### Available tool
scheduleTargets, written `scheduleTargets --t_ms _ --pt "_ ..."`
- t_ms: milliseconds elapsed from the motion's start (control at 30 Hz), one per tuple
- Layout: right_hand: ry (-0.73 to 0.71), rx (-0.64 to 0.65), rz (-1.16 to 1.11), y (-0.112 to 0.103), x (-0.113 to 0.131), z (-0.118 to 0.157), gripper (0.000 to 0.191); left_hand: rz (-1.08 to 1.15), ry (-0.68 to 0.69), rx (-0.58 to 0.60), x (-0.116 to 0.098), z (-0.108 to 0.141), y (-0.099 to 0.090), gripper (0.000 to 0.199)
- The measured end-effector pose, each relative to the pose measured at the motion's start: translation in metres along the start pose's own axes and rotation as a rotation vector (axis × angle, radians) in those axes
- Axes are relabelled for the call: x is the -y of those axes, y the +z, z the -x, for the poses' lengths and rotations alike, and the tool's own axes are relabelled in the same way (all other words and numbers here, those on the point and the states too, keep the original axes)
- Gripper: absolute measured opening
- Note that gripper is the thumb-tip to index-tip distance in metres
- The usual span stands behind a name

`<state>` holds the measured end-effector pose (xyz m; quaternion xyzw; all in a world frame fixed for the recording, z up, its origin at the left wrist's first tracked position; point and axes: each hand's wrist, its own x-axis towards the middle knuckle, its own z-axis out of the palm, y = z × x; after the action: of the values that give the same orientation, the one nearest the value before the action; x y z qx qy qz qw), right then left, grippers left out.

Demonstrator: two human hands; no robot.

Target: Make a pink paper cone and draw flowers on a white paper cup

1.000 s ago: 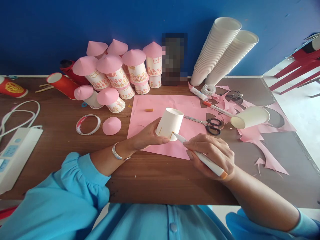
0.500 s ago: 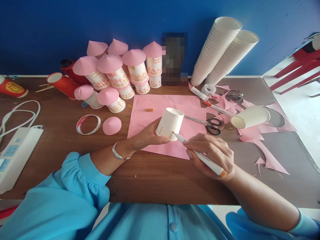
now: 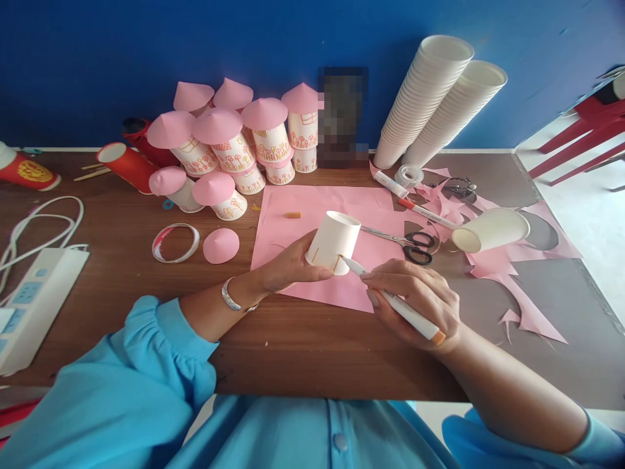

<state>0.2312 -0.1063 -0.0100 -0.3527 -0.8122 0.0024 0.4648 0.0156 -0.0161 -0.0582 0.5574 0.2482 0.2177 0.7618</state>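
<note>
My left hand (image 3: 293, 266) is closed round the lower part of a white paper cup (image 3: 336, 236), held slightly tilted over a pink paper sheet (image 3: 278, 198). Two thin yellow-brown lines show low on the cup's side. In my right hand (image 3: 417, 296) is a white marker (image 3: 407, 311) with an orange end, its tip touching the cup beside the right line. An orange-brown marker cap (image 3: 293, 215) lies on the sheet behind the cup. Scissors (image 3: 417, 247) with black handles rest just right of the cup.
Cups with pink cone tops (image 3: 219, 125) stand at the back left. Two tall cup stacks (image 3: 424, 98) lean against the blue wall. Pink scraps (image 3: 532, 306), a tipped cup (image 3: 491, 230) and a red-capped marker (image 3: 427, 213) lie right. A tape roll (image 3: 176, 243) and power strip (image 3: 43, 306) are left.
The right line on the cup now has a short stroke at its upper end. The marker tip has shifted slightly with my right hand. The whole view has moved a little.
</note>
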Motion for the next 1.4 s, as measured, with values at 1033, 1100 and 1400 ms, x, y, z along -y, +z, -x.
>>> scheduleTargets --t_ms 1033,1100,1400 --pt "0.048 -0.066 -0.045 -0.0044 -0.0021 0.0022 0.022 0.416 0.039 0.087 0.0056 0.0011 -0.0054 0.048" --pt "0.062 -0.067 -0.064 -0.0045 -0.0007 0.0015 0.020 0.437 0.034 0.108 0.0051 0.0018 -0.0066 0.050" --pt "0.143 -0.083 -0.193 -0.0028 0.0040 0.0011 0.016 0.468 -0.022 0.149 0.0026 0.0034 -0.0080 0.058"
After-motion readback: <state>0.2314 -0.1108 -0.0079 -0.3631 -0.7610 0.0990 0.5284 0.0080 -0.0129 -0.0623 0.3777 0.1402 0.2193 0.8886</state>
